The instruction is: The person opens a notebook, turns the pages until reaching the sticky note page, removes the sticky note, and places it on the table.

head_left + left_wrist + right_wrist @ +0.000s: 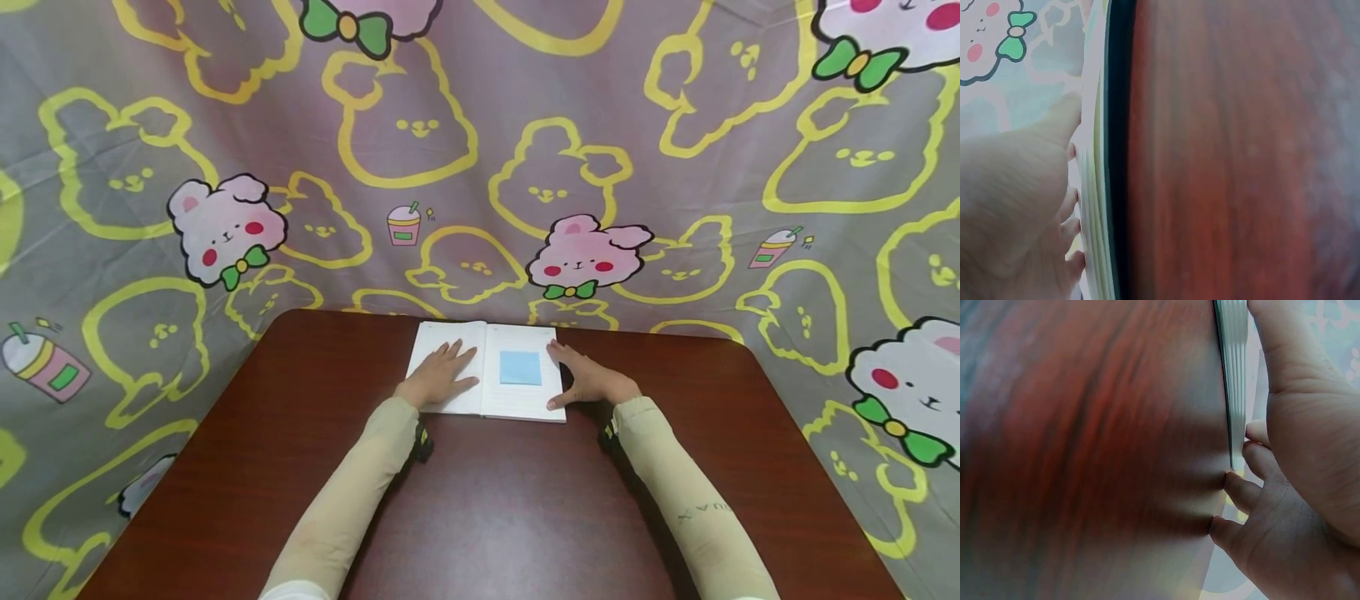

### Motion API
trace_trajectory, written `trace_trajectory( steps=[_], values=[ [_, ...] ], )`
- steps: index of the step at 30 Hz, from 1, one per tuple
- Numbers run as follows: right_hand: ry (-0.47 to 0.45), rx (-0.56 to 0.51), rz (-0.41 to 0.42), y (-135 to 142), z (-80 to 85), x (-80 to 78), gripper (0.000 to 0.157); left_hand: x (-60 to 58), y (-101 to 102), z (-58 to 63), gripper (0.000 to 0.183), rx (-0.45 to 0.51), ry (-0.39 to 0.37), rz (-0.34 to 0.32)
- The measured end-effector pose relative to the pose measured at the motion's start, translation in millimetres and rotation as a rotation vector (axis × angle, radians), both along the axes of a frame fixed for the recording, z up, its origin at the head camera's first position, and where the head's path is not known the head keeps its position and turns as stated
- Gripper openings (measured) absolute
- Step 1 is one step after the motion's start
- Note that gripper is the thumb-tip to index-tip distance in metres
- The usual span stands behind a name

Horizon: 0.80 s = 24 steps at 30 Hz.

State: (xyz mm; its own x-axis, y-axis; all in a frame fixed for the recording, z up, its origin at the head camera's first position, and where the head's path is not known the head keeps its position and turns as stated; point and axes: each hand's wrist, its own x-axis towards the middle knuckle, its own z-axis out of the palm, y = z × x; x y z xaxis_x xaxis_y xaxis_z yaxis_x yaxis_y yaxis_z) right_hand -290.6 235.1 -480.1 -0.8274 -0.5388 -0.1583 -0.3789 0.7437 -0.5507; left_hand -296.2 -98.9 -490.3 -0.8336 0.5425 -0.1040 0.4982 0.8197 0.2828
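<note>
An open notebook [517, 335] with white pages lies near the far edge of the table. On its right page sits a square light-blue sticky note pad [521, 367]. My left hand [439, 377] rests spread on the left page, its fingertips touching the paper. At the notebook's right edge is my right hand [592, 377], thumb and index finger at the page margin. In the right wrist view, the lower fingers [1241, 492] reach down beside the page edges to the tabletop. The left wrist view shows the notebook's dark cover [1120, 187] under its layered pages.
The dark reddish-brown table [495, 508] has rounded far corners. Behind and at both sides hangs a grey cloth [465, 200] printed with cartoon rabbits and yellow outlines. Dark wrist devices [423, 444] sit under both sleeves.
</note>
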Motion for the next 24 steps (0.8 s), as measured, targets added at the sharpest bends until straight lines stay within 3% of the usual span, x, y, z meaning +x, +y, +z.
trace_trajectory(
  steps=[24],
  values=[
    [-0.009, 0.042, 0.005, -1.6, 0.0, 1.5, 0.123, 4.6, 0.1, -3.4, 0.068, 0.063, -0.088, 0.042]
  ],
)
